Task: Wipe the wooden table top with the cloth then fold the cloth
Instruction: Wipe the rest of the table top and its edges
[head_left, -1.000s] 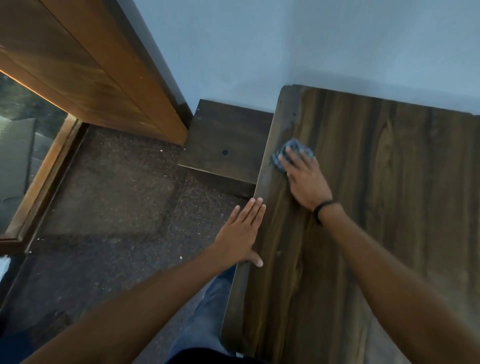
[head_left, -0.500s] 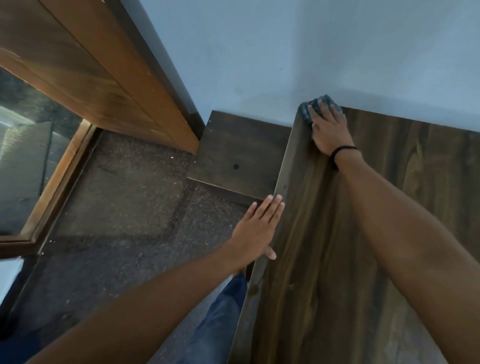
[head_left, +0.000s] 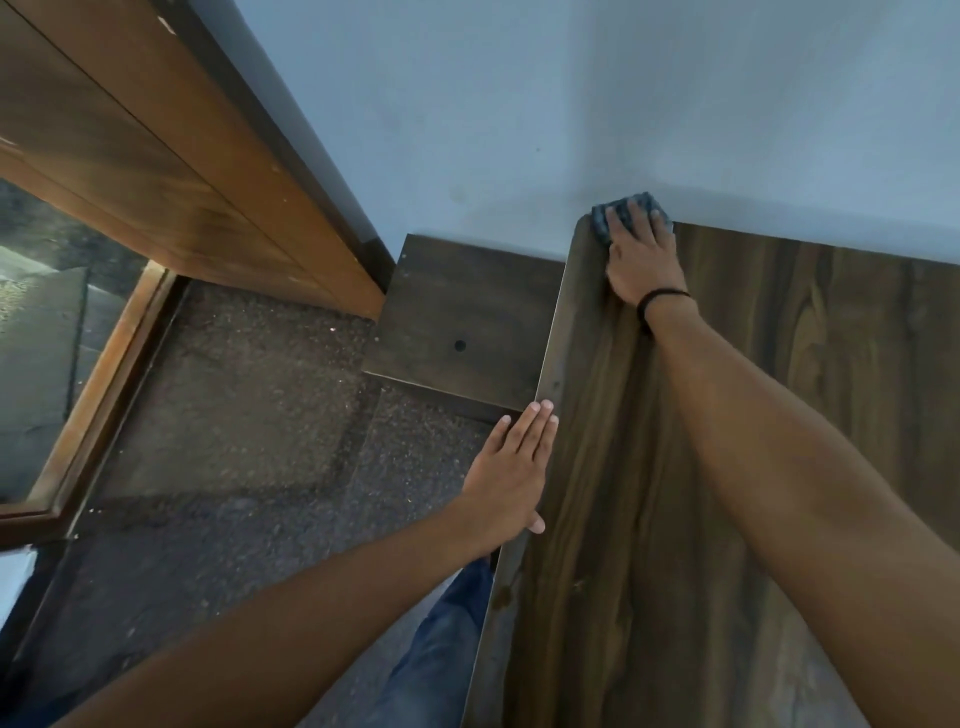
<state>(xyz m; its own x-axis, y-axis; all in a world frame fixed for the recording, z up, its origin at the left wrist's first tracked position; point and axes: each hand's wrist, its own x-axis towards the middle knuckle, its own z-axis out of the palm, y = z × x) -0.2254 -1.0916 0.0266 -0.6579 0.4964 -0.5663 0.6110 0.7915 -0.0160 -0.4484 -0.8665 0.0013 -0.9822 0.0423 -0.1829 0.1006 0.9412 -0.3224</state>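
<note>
Shown uppermost, the right hand (head_left: 640, 260) lies palm-down with its fingers (head_left: 631, 221) spread flat over the bunched blue-grey cloth (head_left: 602, 223), pressing it onto the far left corner of the wooden table (head_left: 857, 374), hard against the pale wall (head_left: 519, 130); it presses on the cloth and does not pinch it. A dark band (head_left: 660, 301) circles that wrist. The left hand (head_left: 511, 473) is open and holds nothing, its fingers straight and together along the table's left edge, thumb hooked over the top, apparently as a brace. Below that edge sit a lower dark panel (head_left: 467, 322) and the speckled floor (head_left: 234, 405).

Wiping appears under way, with most of the top not visibly reached by the cloth and folding not begun. Risks, as judged: the cloth lies at the corner itself, so a stroke carried further left could push it over the edge onto the panel or floor; because the flat palm merely presses, the wad could slip out or ride up the wall; the long reach may lighten the pressure and leave the corner poorly wiped.
</note>
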